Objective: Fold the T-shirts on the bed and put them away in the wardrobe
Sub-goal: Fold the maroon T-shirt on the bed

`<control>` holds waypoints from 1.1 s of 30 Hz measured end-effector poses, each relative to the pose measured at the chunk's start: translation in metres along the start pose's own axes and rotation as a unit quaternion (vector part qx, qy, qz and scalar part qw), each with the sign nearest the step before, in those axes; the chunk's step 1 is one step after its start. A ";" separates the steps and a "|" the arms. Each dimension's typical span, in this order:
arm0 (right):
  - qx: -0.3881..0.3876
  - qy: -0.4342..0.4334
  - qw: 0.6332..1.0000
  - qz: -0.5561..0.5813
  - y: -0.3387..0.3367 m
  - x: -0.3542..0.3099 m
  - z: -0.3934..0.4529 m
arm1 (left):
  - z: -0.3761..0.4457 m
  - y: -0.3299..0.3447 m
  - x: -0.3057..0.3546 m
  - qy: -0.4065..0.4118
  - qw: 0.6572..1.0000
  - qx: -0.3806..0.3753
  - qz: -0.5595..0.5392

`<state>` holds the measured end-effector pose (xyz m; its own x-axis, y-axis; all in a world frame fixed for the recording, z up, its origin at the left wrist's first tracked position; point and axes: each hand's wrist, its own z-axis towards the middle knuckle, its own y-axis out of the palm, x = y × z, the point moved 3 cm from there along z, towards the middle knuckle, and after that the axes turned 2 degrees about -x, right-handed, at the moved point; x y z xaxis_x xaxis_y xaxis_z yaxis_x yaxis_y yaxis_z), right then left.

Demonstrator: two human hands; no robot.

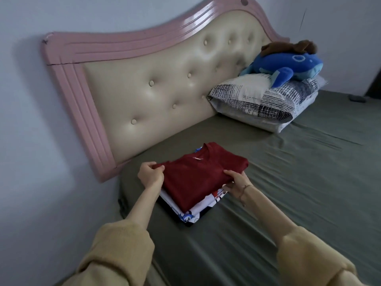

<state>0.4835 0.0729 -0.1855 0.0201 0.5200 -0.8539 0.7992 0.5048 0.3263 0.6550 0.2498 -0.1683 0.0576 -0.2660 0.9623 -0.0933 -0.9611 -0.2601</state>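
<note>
Both hands pinch the folded red T-shirt (198, 178) atop the stack on the bed (288, 182): left hand (150, 174) at its left edge, right hand (237, 182) at its right, each grip pressed on cloth.

no readable text, small white neck label on red T-shirt (198, 176) too blurred

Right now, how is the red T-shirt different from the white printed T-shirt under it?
The red T-shirt is plain dark red and lies on top of the pile, fully visible. The white printed T-shirt carries cartoon prints and shows only its edges beneath. The left hand and right hand grip the red one; whether they also touch the white one is unclear. Both are folded, on the bed.
</note>
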 end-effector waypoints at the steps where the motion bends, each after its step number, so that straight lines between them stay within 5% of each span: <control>1: 0.003 -0.019 1.000 -0.019 0.001 -0.002 0.001 | 0.000 -0.002 0.006 0.021 1.000 0.017 0.005; 5: 0.095 -0.057 0.988 -0.111 0.005 -0.002 0.006 | -0.016 -0.006 0.008 0.026 0.995 0.045 0.079; 9: 0.202 -0.122 0.917 -0.323 0.008 -0.008 -0.003 | -0.040 0.008 0.009 0.061 0.967 0.038 0.246; 12: 0.170 -0.211 0.858 -0.437 0.014 -0.011 -0.010 | -0.055 0.030 0.019 0.135 0.918 -0.022 0.372; 15: 0.105 -0.199 0.809 -0.543 0.017 -0.003 -0.009 | -0.067 0.050 0.016 0.187 0.864 -0.095 0.457; 26: 0.013 -0.147 0.828 -0.540 -0.032 -0.032 -0.053 | -0.136 0.078 0.039 0.250 0.880 -0.170 0.368; 33: 0.073 -0.077 0.830 -0.547 -0.177 -0.060 -0.150 | -0.283 0.152 0.047 0.265 0.846 -0.369 0.278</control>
<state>0.2503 0.0561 -0.1315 -0.6980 -0.2950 -0.6526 0.4543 0.5220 -0.7219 0.3625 0.1121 -0.1399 -0.6352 -0.4033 0.6587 -0.5659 -0.3374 -0.7523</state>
